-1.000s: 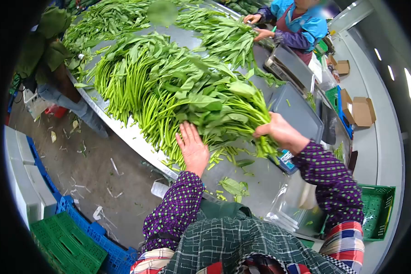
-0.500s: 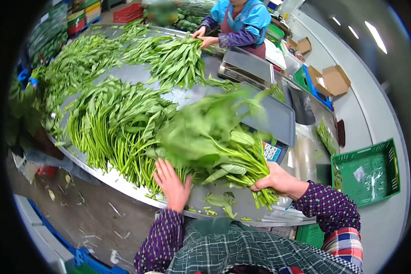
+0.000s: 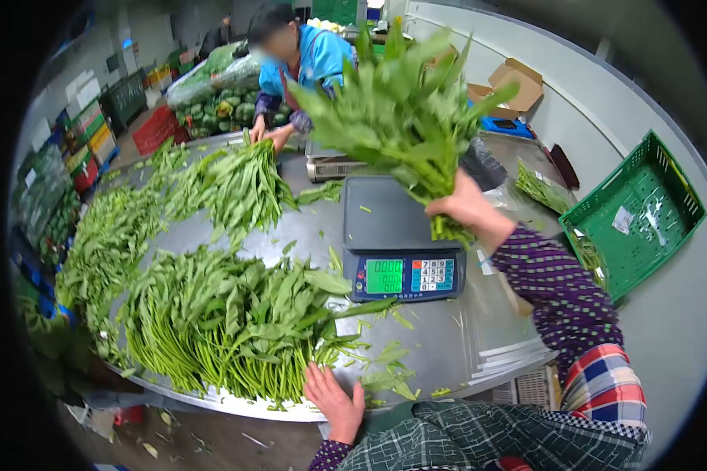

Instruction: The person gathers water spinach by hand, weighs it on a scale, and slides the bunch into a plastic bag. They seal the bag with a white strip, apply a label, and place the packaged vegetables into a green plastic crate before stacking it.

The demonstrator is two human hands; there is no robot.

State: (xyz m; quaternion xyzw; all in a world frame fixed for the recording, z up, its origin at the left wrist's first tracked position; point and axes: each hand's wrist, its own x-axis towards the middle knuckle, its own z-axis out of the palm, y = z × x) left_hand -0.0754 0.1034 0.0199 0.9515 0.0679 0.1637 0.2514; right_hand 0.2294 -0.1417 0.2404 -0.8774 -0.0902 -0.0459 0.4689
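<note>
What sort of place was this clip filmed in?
Most likely a vegetable packing workroom: leafy greens lie heaped across a metal table, a digital scale stands on it with its display lit, and a green plastic crate sits off to the right.

Even light puts a sheen on the metal table (image 3: 436, 345), held greens (image 3: 404, 118) blur, curved edges go black

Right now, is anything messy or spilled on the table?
A little: loose leaves lie scattered on the metal table beside the pile of greens, and a stray green scrap sits on the scale's pan.
</note>
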